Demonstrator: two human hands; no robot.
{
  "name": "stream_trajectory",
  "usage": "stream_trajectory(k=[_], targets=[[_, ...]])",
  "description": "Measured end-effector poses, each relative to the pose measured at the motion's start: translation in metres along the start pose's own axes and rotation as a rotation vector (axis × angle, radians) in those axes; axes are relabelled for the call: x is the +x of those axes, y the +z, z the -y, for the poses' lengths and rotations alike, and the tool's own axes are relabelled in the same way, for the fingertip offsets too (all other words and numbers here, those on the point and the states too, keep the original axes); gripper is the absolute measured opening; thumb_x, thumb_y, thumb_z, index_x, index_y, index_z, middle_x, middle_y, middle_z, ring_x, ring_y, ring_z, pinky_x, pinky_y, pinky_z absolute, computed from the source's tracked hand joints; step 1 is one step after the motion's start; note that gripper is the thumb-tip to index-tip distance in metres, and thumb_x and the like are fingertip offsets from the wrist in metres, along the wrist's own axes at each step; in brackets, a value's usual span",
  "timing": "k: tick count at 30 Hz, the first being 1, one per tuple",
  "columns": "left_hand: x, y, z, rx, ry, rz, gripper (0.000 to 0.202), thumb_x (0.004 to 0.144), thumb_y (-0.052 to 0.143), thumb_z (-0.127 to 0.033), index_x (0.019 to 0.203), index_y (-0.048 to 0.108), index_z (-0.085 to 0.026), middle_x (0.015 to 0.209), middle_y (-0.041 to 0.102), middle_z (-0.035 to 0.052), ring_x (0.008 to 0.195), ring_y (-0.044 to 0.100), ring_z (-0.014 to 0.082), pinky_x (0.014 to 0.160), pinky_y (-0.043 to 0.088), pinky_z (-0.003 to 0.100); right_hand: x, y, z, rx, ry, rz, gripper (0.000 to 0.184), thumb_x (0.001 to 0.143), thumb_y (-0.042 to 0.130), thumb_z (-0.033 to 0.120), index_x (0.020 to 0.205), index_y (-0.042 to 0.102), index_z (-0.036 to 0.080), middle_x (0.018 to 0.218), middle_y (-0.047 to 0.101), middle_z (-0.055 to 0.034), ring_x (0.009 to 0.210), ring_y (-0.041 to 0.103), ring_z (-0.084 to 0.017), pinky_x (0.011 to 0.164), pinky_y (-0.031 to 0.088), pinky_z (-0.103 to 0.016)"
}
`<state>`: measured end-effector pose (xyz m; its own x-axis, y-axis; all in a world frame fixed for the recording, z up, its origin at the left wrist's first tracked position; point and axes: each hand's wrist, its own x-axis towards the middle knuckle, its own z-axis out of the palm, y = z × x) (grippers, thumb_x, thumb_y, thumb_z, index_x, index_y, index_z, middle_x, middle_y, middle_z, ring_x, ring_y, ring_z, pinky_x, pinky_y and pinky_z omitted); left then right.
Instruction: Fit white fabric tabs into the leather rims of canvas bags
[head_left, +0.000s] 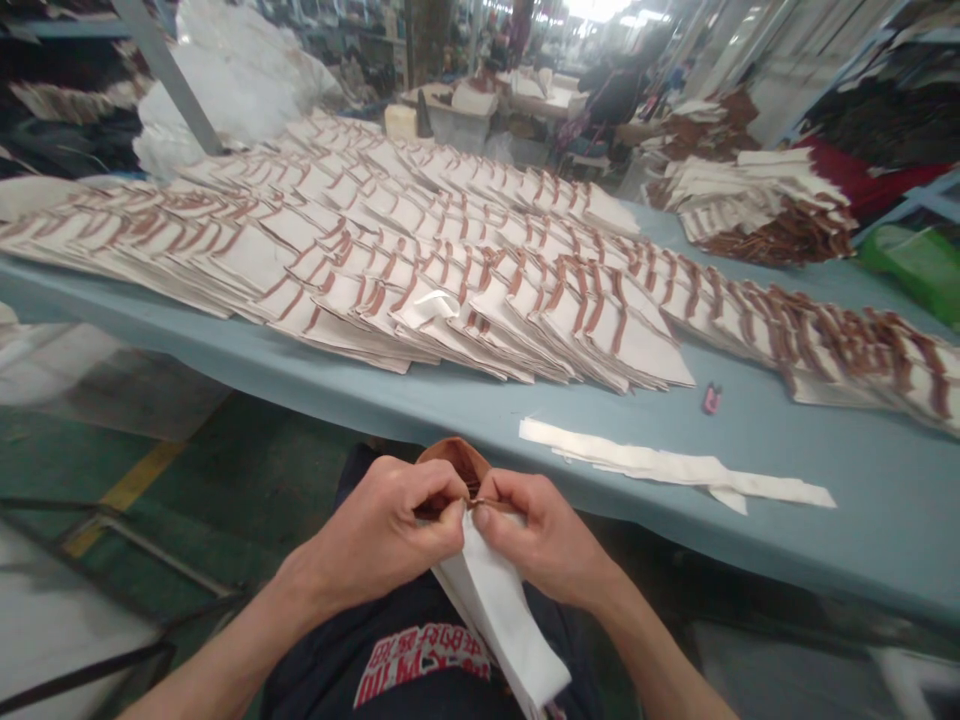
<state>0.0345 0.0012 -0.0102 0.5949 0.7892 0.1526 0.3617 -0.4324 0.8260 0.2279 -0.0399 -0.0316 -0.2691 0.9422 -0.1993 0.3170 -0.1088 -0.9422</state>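
Note:
My left hand [405,515] and my right hand [536,525] meet in front of my lap, thumbs and forefingers pinched on the brown edge of one white-and-brown fabric piece [499,620]. Its white part hangs down over my dark apron [420,690], and a brown part [457,458] shows beyond the fingers. The exact spot between the fingertips is mostly hidden. On the table ahead lie a bundle of white fabric strips [667,465] and small pink thread snips [712,398].
Overlapping rows of white pieces with brown trim [480,290] cover much of the blue table [757,440]. A fabric pile [757,205] and a green container [915,265] are at the right. Clear plastic [232,80] is heaped at the back left. A metal frame [150,550] stands lower left.

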Motion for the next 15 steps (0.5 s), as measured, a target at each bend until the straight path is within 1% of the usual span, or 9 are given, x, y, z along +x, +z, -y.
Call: stream_trajectory(k=[7,12,15], targets=[[-0.007,0.002,0.002,0.042,0.036,0.002,0.022,0.083,0.052,-0.01,0.068,0.067,-0.013,0.057,0.056,-0.0049,0.05,0.047,0.0054,0.05,0.032,0.016,-0.005,0.002,0.0,-0.162,-0.048,-0.073,0.024,0.086,0.057,0.031,0.067,0.048,0.021,0.062,0.044,0.0045,0.058,0.037,-0.011,0.054,0.026,-0.025],[-0.009,0.0,0.004,-0.032,0.02,0.068,0.019,0.088,0.056,-0.012,0.08,0.073,-0.013,0.067,0.067,-0.0026,0.057,0.057,0.0073,0.057,0.04,0.016,-0.011,0.0,-0.004,-0.07,-0.107,-0.056,0.023,0.09,0.057,0.031,0.071,0.05,0.02,0.063,0.044,0.0056,0.058,0.037,-0.01,0.053,0.028,-0.023],[-0.009,-0.001,0.006,-0.075,-0.005,0.125,0.015,0.09,0.059,-0.014,0.083,0.072,-0.015,0.072,0.07,-0.0027,0.062,0.059,0.0081,0.06,0.042,0.016,-0.013,-0.001,-0.005,-0.035,-0.131,-0.044,0.022,0.091,0.058,0.029,0.072,0.051,0.019,0.063,0.044,0.0061,0.058,0.036,-0.009,0.053,0.027,-0.023]])
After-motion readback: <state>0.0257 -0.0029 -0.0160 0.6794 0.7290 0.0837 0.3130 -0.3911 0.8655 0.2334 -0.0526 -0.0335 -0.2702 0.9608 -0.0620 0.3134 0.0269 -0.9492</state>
